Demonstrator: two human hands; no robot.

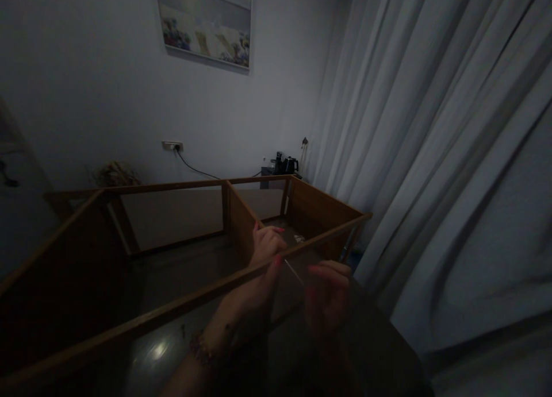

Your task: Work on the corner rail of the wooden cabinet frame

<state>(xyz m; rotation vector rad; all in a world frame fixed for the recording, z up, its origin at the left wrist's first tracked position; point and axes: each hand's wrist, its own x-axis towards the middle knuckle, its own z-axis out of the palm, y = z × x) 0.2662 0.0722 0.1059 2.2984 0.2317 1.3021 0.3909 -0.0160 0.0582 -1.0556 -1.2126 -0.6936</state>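
A wooden furniture frame stands before me, its front rail running diagonally across the view. My left hand is closed around this rail near the middle divider, fingers over the far side and thumb on the near side. A thin shiny metal rod slants down from the rail by my left thumb toward my right hand. The right fingers are bent in a pinch at the rod's lower end, partly blurred and dark. Its exact kind cannot be made out.
Pale curtains hang close on the right. A kettle and other dark items stand behind the frame's far corner. A cord runs from a wall socket. Dried plants sit behind the left side.
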